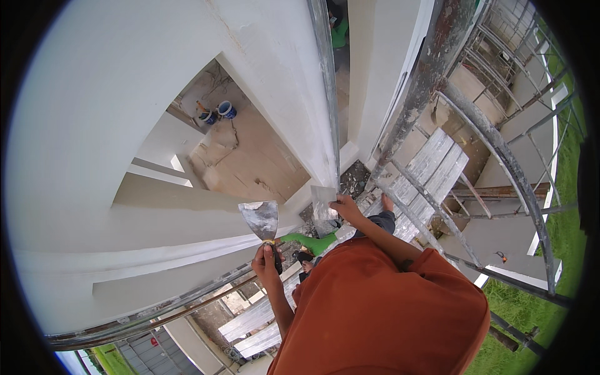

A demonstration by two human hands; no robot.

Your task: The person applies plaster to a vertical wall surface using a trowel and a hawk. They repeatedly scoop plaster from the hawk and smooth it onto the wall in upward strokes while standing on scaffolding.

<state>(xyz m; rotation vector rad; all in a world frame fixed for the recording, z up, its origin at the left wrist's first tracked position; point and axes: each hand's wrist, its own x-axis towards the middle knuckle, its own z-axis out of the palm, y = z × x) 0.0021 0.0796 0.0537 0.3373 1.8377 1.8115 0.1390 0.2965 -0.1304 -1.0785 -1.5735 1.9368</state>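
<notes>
Upright in front of the white wall (275, 44), a putty knife (259, 220) with a broad, putty-smeared metal blade is held by its dark handle in my left hand (267, 265). My right hand (345, 208) pinches the edge of a thin, flat, whitish-grey scraper plate (323, 201). This plate is close to the lower end of the wall's corner edge; whether it touches the wall I cannot tell. Both hands are closed on their tools, in front of my orange shirt (387, 306).
Metal scaffold tubes (487, 131) rise at the right, beside white-spattered planks (431, 169). More planks (250, 322) lie at the lower left. Through a wall opening, blue buckets (226, 110) stand on a dusty floor. Below my hands shows a co-worker's green sleeve (309, 242); another person in green (339, 32) is at the top.
</notes>
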